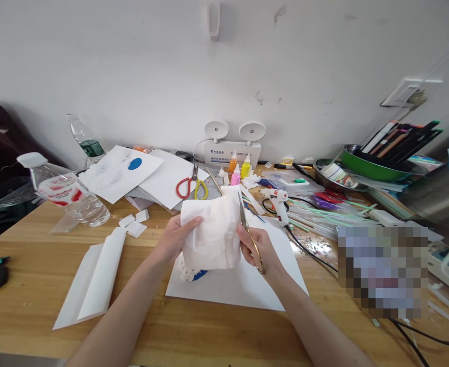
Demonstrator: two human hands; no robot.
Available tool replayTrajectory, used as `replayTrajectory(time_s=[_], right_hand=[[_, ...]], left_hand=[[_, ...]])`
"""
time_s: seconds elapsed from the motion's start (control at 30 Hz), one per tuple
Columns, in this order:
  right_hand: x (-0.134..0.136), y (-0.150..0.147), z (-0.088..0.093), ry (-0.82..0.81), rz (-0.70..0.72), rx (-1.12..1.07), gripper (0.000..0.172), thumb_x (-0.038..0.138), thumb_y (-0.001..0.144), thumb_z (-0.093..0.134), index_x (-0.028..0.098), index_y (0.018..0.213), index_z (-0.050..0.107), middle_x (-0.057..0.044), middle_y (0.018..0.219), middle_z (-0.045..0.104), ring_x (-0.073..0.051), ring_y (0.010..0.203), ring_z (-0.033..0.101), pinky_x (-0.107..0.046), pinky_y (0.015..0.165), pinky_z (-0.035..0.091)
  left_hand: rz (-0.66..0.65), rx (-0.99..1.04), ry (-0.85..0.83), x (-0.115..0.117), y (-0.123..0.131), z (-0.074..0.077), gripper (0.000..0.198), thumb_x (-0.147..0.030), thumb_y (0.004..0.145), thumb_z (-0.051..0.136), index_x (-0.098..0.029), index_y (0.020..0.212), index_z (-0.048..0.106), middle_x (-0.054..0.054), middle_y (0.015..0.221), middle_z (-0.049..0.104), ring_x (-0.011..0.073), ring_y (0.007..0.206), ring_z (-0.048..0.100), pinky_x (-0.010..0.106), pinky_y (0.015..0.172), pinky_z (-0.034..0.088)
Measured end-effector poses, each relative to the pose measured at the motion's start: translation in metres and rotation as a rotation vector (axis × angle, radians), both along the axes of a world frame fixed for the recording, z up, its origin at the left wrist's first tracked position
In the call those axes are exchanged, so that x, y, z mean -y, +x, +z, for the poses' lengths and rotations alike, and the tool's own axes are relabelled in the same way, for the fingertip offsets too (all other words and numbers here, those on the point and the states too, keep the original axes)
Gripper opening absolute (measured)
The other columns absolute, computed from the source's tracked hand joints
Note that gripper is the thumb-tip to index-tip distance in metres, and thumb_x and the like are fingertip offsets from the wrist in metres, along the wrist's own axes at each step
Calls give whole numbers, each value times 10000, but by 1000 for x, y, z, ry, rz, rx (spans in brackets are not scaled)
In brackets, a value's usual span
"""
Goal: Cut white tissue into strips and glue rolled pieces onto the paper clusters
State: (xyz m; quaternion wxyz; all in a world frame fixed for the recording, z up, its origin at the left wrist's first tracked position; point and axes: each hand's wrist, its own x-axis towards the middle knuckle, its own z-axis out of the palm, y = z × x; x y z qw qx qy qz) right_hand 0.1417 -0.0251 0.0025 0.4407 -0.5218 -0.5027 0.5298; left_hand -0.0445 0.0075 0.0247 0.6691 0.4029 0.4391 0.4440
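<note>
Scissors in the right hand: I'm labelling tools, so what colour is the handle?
The visible handle is gold-coloured; the head view shows it best.

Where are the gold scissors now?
The gold scissors are just right of centre in the head view, held in the right hand beside the white tissue.

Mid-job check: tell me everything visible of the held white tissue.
The white tissue looks thin, soft and wrinkled, roughly square, its left edge finely toothed. It is held up above a white paper sheet, the left grip pinching its left side, thumb in front. Scissors in the right grip lie along its right edge; cutting is unclear.
</note>
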Motion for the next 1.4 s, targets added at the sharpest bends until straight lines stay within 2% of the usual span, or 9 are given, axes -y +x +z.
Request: replayTrajectory(time_s=[0.2, 0.4, 0.63, 0.97, 1.4], right_hand=[[1, 0, 5, -21, 16, -56, 554, 697, 651, 470, 217, 450, 281, 89, 263, 255, -36, 260, 195, -226, 338, 122], [3, 0, 6, 8, 30, -20, 536, 678, 696, 438, 212, 463, 312, 74, 276, 285, -50, 284, 238, -226, 347, 148], [3, -2, 8, -18, -14, -46, 544, 698, 674, 445, 208, 467, 327, 80, 264, 277, -45, 261, 226, -220, 327, 148], [1, 0, 5, -62, -56, -47, 554, 682, 686, 459, 202, 440, 333, 74, 237, 281, -40, 228, 218, -213, 299, 145], [1, 1, 3, -88, -46, 5, 538, 635, 728, 456, 192, 437, 365, 70, 227, 294, -44, 222, 237, -209, 296, 180]], left_hand=[[61, 15, -71, 1, 2, 3, 215, -270, 665, 687, -156, 843, 648, 40, 781, 712, 161, 649, 654, 221, 567, 503], [-3, 50, -114, 3, 4, 2, 277, -256, 688, 665, -146, 941, 643, 67, 831, 713, 181, 684, 665, 242, 599, 523], [-20, 38, -101, 4, 6, 0, 339, -276, 694, 661, -157, 1010, 627, 78, 928, 702, 198, 769, 664, 251, 646, 522], [24, -17, -77, 4, 6, 0, 367, -310, 665, 681, -171, 1002, 634, 82, 916, 704, 211, 777, 661, 258, 635, 515], [56, 11, -54, 3, 4, 1, 254, -300, 671, 678, -170, 886, 643, 56, 884, 708, 191, 760, 659, 245, 636, 511]])
